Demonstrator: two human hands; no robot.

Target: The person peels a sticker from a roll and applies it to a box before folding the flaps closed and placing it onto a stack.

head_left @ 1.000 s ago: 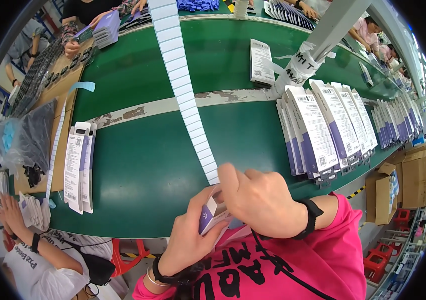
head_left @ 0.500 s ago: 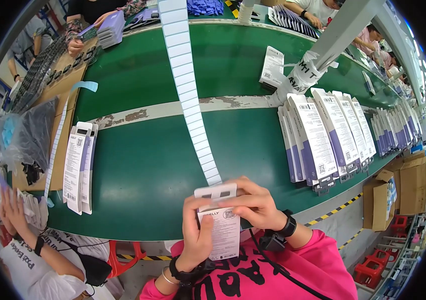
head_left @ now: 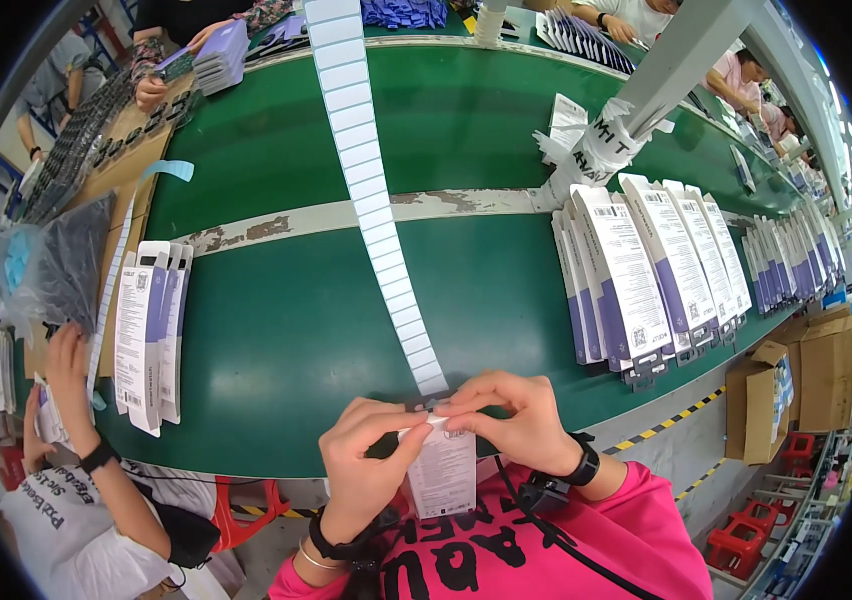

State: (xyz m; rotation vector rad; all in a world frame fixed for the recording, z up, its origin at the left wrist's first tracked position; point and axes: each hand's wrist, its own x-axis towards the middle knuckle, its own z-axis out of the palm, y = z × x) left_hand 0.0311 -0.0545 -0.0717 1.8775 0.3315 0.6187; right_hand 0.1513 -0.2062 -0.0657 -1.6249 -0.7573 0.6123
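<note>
A slim white cardboard box (head_left: 446, 475) stands upright before my chest, its printed face towards me. At its top, my left hand (head_left: 361, 448) pinches the left side of the edge between thumb and fingers. My right hand (head_left: 508, 415) pinches the right side, its fingertips close to the left ones. The fingers partly hide the top flap. A long strip of white labels (head_left: 386, 235) hangs down from above and ends just behind the box top.
White-and-purple boxes (head_left: 636, 275) stand in rows on the green table (head_left: 276, 350) at the right. More boxes (head_left: 144, 335) stand at the left, near a co-worker's hand (head_left: 68, 375). A wrapped post (head_left: 596, 155) rises beyond; open cartons (head_left: 761, 400) sit on the floor at right.
My fingers have come together at the box's top edge, and the raised flap is now lower. The co-worker's hands have shifted at left. A box beyond the post has moved right.
</note>
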